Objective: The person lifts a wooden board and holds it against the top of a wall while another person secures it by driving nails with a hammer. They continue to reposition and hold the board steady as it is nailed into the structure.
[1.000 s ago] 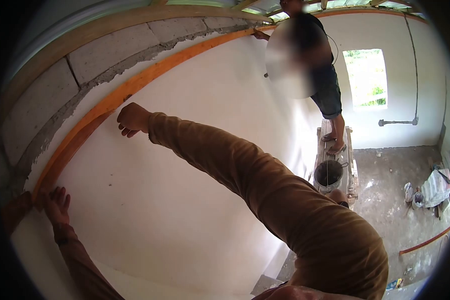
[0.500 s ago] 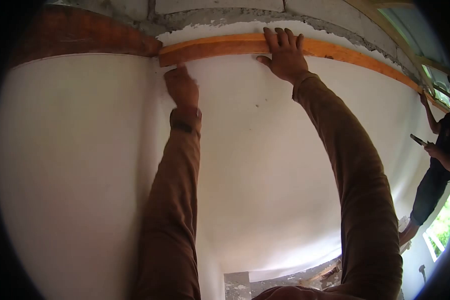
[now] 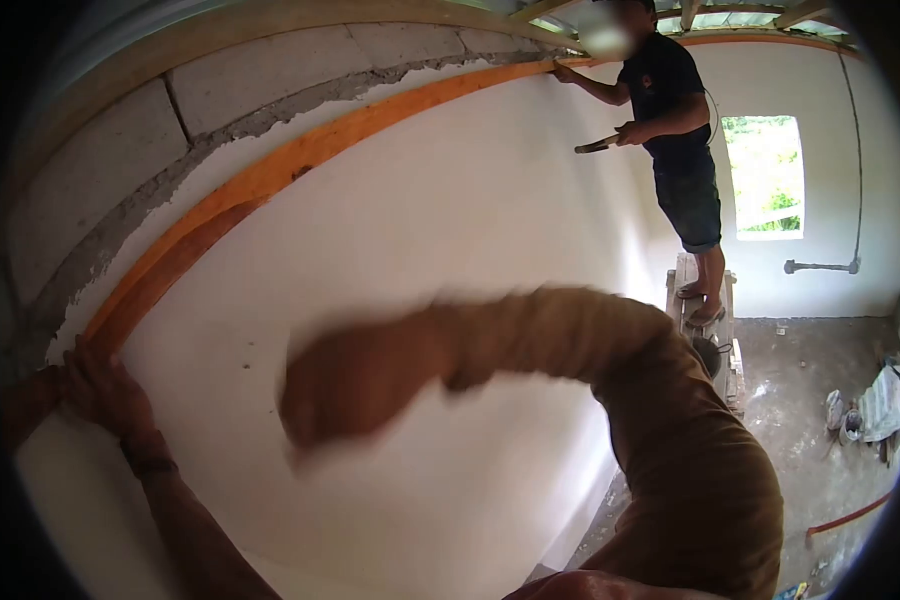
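- Head view: the white wall [image 3: 490, 220] was the biggest thing and filled most of the picture, with grey blocks [image 3: 250, 80] above it.
- The long wooden strip [image 3: 300, 160] ran along the top of the white wall, just under the grey blocks. It went from the near left end far up to the right.
- Another person [image 3: 680, 130] stood high on a bench [image 3: 705, 300] near the window [image 3: 767, 175], with one hand on the far end of the strip.
- The right hand [image 3: 340, 385] was out in front of the wall, apart from the strip. It was too blurred to tell if it was spread or closed.
- The left hand [image 3: 105, 390] lay flat and spread on the near end of the strip. It pressed the strip to the wall and did not pinch it.
- A small tool [image 3: 597, 145] was in the other person's free hand.
- The step in hand looked like holding the strip in place along the top of the wall, with one person at each end.
- The next move would likely call for the right hand to go up beside the left one and push flat, so the near end could not slip down.
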